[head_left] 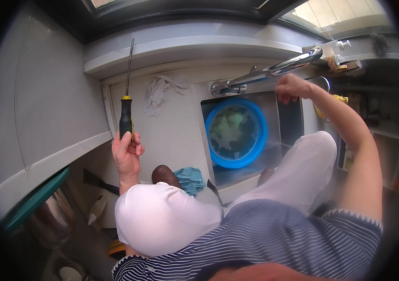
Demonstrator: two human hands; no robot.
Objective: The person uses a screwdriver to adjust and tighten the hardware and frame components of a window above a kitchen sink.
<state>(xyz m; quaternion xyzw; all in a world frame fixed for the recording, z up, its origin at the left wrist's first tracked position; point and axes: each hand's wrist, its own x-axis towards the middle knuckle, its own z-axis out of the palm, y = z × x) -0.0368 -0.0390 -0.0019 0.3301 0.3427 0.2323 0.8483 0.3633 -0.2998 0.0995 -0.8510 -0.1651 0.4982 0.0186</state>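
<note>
Head view: long-shafted tool (127, 96) juts past left hand (128, 157), clamped round handle (125, 116); right hand (294, 87) too blurred to tell.

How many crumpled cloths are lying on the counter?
2: a white cloth left of the sink, and a blue-green cloth beside a brown shoe. More could be hidden behind the person's legs.
</note>
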